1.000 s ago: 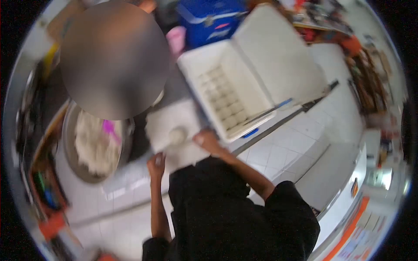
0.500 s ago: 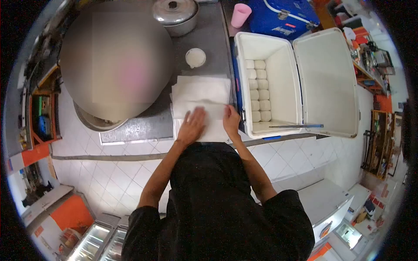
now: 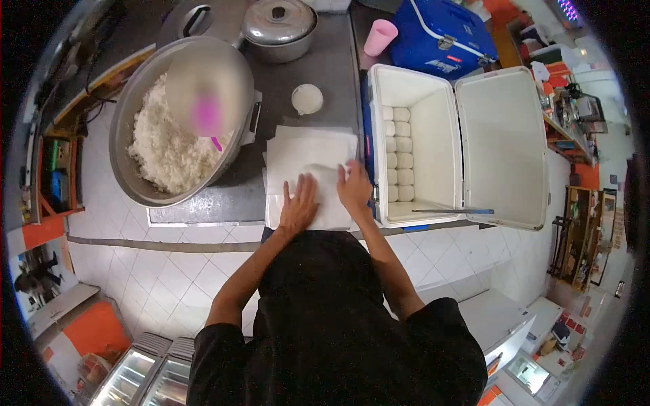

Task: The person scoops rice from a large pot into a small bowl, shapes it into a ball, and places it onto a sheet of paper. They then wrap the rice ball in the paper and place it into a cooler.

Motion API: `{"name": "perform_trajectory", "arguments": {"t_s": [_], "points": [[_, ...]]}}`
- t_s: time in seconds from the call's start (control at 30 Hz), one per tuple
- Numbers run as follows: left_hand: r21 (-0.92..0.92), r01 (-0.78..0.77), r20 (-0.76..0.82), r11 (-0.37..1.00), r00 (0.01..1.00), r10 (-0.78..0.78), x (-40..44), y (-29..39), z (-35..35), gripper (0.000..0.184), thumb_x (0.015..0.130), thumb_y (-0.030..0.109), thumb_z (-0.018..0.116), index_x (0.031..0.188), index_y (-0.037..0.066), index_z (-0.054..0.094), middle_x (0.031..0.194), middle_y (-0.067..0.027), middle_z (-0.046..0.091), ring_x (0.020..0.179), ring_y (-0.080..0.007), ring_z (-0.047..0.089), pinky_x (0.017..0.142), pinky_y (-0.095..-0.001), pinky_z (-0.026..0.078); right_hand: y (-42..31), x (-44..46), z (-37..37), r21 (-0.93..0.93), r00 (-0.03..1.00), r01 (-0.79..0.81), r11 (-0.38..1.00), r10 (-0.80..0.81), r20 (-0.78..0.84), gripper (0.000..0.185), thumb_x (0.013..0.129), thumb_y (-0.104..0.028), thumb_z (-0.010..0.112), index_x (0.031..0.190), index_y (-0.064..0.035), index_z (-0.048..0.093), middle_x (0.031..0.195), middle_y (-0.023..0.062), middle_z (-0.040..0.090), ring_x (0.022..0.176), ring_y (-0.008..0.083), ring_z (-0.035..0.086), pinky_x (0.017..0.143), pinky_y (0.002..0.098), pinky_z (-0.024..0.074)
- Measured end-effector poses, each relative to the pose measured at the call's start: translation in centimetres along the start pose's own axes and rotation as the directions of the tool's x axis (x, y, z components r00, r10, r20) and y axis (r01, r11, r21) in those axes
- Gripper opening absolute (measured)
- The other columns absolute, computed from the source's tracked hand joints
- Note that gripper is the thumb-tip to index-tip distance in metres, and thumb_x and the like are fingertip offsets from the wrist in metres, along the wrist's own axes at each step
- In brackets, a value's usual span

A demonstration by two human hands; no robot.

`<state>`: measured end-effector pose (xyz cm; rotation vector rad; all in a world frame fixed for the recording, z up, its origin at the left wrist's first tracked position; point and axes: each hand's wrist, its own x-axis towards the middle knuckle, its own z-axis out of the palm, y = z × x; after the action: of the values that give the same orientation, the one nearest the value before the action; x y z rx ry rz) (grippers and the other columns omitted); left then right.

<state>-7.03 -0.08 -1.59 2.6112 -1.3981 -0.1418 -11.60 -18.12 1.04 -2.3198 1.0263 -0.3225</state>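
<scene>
A stack of white paper sheets [image 3: 311,145] lies on the dark counter in front of me, with a slight bulge under or in the top sheet. My left hand [image 3: 300,201] rests on the paper with its fingers spread, holding nothing. At the right edge of the stack is my right hand [image 3: 354,186], thumb and fingers apart, touching the paper. Just beyond the stack sits a small round white bowl [image 3: 307,99]. Whitish wrapped bundles [image 3: 404,144] stand in rows inside the open cooler [image 3: 433,122] on the right.
A large pot [image 3: 122,149] of rice with a pink scoop stands left. Behind are a lidded pot [image 3: 279,27], a pink cup [image 3: 380,37] and a closed blue cooler [image 3: 443,34]. The open cooler's lid [image 3: 504,145] extends right.
The round white thing seen on the paper a second ago is now covered by paper. My right hand has opened at the stack's edge. The view has swung round, showing the rice pot more fully.
</scene>
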Motion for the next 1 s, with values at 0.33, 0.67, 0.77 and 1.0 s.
{"name": "perform_trajectory", "arguments": {"t_s": [0.33,0.67,0.77,1.0], "points": [[0.069,-0.056,-0.052,0.996,0.997,0.059,-0.5,0.0,0.3,0.074,0.088,0.040,0.057,0.146,0.000,0.033,0.155,-0.0179,0.025,0.145,-0.0315,0.022,0.111,-0.0639,0.020,-2.3,5.8,0.0,-0.075,0.684,0.684,0.726,-0.603,0.411,0.024,0.081,-0.020,0.069,0.100,-0.0085,0.060,0.095,0.0121,0.062,0.091,0.0306,0.063,0.074,0.0418,0.0531],[0.078,-0.059,-0.076,0.995,0.995,0.065,-0.2,-0.3,0.6,0.073,0.088,0.041,0.058,0.146,0.004,0.034,0.154,-0.0164,0.028,0.142,-0.0311,0.027,0.109,-0.0655,0.021,0.6,-0.9,-3.5,0.131,0.959,0.277,0.952,-0.282,0.021,0.014,0.081,-0.015,0.072,0.090,-0.0069,0.064,0.075,0.0090,0.062,0.062,0.0241,0.062,0.057,0.0368,0.0496],[0.072,-0.061,-0.035,0.996,0.997,0.064,0.1,-0.2,-0.4,0.072,0.089,0.041,0.057,0.147,0.004,0.033,0.153,-0.0163,0.029,0.142,-0.0305,0.028,0.109,-0.0652,0.021,-1.4,-0.1,-3.7,0.063,0.971,0.233,0.970,-0.236,0.032,0.013,0.084,-0.021,0.070,0.088,-0.0093,0.066,0.076,0.0088,0.067,0.067,0.0281,0.066,0.064,0.0390,0.0523],[0.068,-0.109,-0.016,0.992,0.994,0.110,0.0,-0.2,0.0,0.074,0.089,0.041,0.056,0.147,0.003,0.032,0.155,-0.0152,0.027,0.145,-0.0287,0.023,0.112,-0.0631,0.018,-1.7,1.1,-1.9,-0.121,0.964,0.264,0.957,-0.262,0.035,0.025,0.090,-0.029,0.064,0.087,-0.0040,0.063,0.072,0.0165,0.065,0.067,0.0301,0.066,0.059,0.0432,0.0511]]}}
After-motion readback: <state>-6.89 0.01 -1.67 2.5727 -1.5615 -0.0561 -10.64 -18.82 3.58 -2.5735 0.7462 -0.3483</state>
